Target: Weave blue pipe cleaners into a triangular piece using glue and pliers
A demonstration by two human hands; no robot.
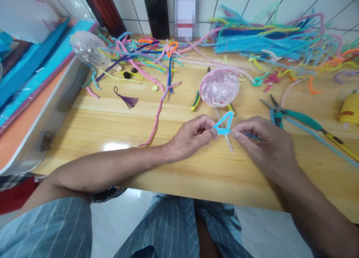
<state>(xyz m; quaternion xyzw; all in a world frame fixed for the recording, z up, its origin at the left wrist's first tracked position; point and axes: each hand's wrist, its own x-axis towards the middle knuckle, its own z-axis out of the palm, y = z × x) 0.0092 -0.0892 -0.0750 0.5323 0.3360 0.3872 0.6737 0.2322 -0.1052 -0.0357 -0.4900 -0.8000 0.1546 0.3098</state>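
Observation:
A light blue pipe cleaner (226, 124) is bent into a small triangle above the wooden table (112, 119). My left hand (190, 138) pinches the triangle's left corner. My right hand (263, 142) pinches its right corner, and the blue wire's tail runs back under those fingers. A thin pale stick (227, 140) lies on the table beneath the triangle. Just beyond the triangle sits a clear pink plastic ball (219, 87).
Loose pipe cleaners (266, 41) in many colours cover the table's far side. Teal-handled pliers (291, 115) and a yellow glue gun (349, 110) lie at right. A clear ball (85, 47), a purple tassel (127, 99) and a long pink pipe cleaner (157, 115) lie at left. Foam sheets (30, 74) are stacked at far left.

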